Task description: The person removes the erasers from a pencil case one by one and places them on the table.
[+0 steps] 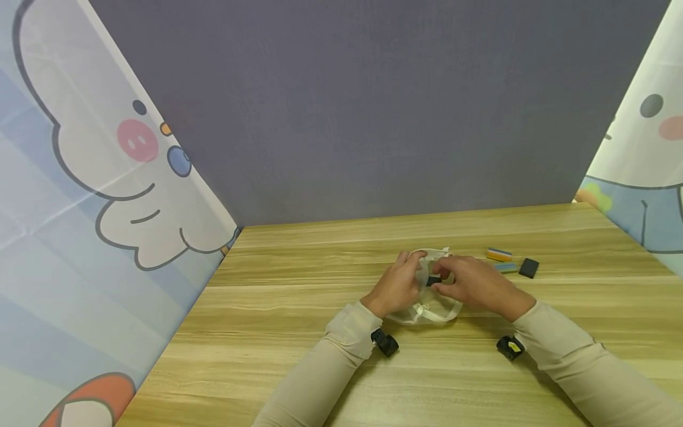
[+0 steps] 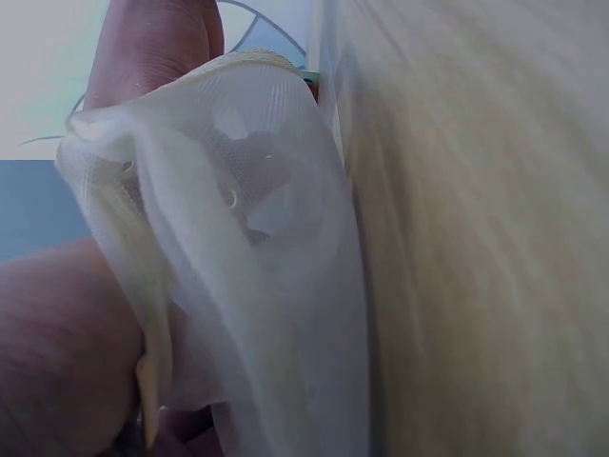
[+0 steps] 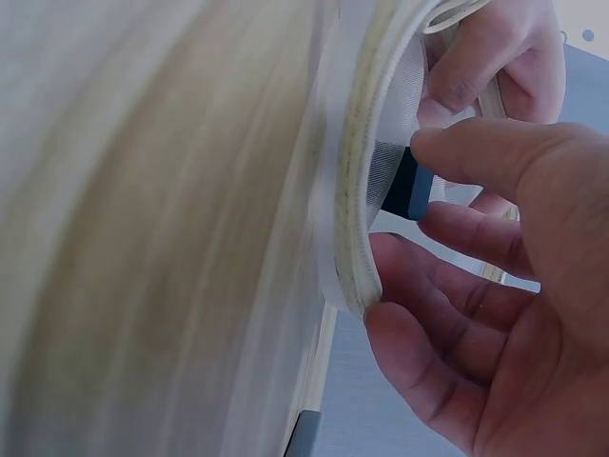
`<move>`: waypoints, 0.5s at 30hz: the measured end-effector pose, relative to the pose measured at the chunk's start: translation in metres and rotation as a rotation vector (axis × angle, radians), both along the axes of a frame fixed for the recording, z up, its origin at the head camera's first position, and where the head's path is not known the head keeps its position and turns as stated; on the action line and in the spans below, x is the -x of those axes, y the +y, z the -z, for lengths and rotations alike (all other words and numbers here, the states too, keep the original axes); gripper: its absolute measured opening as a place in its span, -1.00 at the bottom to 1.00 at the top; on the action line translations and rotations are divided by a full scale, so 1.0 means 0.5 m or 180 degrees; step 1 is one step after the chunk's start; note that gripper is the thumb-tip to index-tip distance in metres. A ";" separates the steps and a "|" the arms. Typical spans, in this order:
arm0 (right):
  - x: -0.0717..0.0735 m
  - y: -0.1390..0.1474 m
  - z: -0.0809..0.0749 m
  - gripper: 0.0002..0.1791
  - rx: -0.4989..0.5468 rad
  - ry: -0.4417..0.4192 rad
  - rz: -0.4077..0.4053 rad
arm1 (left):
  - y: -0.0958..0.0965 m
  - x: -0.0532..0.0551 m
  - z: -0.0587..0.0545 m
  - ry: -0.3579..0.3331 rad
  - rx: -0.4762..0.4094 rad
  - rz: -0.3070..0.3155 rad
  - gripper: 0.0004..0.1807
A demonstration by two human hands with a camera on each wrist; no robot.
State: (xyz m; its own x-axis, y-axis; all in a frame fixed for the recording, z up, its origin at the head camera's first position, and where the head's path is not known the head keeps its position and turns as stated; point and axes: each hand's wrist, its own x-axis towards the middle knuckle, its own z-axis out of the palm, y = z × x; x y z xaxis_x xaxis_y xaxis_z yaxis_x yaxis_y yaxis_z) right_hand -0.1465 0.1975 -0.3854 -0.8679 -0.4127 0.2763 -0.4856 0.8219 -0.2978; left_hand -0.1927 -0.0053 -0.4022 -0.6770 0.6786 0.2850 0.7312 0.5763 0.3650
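Note:
A white, see-through mesh basket (image 1: 427,316) with a pale fabric rim stands on the table between the two hands. At its left side, my left hand (image 1: 399,286) grips the rim; in the left wrist view its fingers lie around the mesh (image 2: 304,257). From the right, my right hand (image 1: 477,284) reaches over the basket opening. Thumb and forefinger pinch a small dark rectangular block (image 3: 409,186), its lower part inside the mesh. The right hand's other fingers curl near the rim (image 3: 354,190).
Right of the basket lie a striped block (image 1: 498,255) in orange, white and blue, a bluish-green block (image 1: 507,268) and a black rectangular piece (image 1: 529,268). A grey panel (image 1: 373,118) borders the back of the wooden table (image 1: 299,267). Cartoon-printed sheets hang on both sides.

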 end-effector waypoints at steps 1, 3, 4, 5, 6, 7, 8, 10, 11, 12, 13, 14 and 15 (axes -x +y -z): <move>0.000 0.000 0.000 -0.74 0.0005 0.0000 -0.0009 | 0.000 0.000 0.000 -0.0016 -0.0012 0.0007 -0.32; 0.000 0.001 0.000 -0.75 0.0016 0.0001 -0.0026 | -0.001 0.000 0.000 -0.0031 -0.0033 0.0016 -0.33; 0.000 0.001 0.001 -0.76 0.0023 0.0001 -0.0036 | -0.001 0.000 0.000 -0.0030 -0.0042 0.0019 -0.33; -0.001 0.001 0.001 -0.77 0.0027 0.0003 -0.0044 | -0.002 0.000 0.001 -0.0026 -0.0046 0.0023 -0.33; 0.000 0.002 0.001 -0.78 0.0030 0.0007 -0.0051 | -0.002 -0.001 0.000 -0.0016 -0.0049 0.0026 -0.33; 0.000 0.002 0.002 -0.79 0.0029 0.0010 -0.0059 | -0.002 -0.001 0.000 -0.0009 -0.0052 0.0030 -0.34; 0.000 0.002 0.002 -0.80 0.0024 0.0013 -0.0067 | -0.003 -0.001 0.000 -0.0003 -0.0053 0.0033 -0.34; 0.000 0.002 0.003 -0.80 0.0010 0.0027 -0.0087 | -0.003 -0.002 -0.001 0.0003 -0.0045 0.0043 -0.34; 0.001 0.002 0.004 -0.81 0.0006 0.0028 -0.0092 | -0.002 -0.002 -0.002 0.0002 -0.0046 0.0048 -0.34; 0.001 0.002 0.004 -0.81 0.0004 0.0032 -0.0103 | -0.002 -0.002 -0.002 0.0001 -0.0046 0.0050 -0.34; 0.001 0.001 0.005 -0.82 0.0008 0.0036 -0.0115 | -0.002 -0.003 -0.002 -0.0001 -0.0053 0.0056 -0.34; 0.001 0.001 0.005 -0.83 0.0012 0.0036 -0.0132 | -0.002 -0.003 -0.003 0.0006 -0.0054 0.0062 -0.34; 0.001 0.001 0.006 -0.85 0.0022 0.0043 -0.0152 | -0.002 -0.003 -0.003 0.0011 -0.0056 0.0068 -0.34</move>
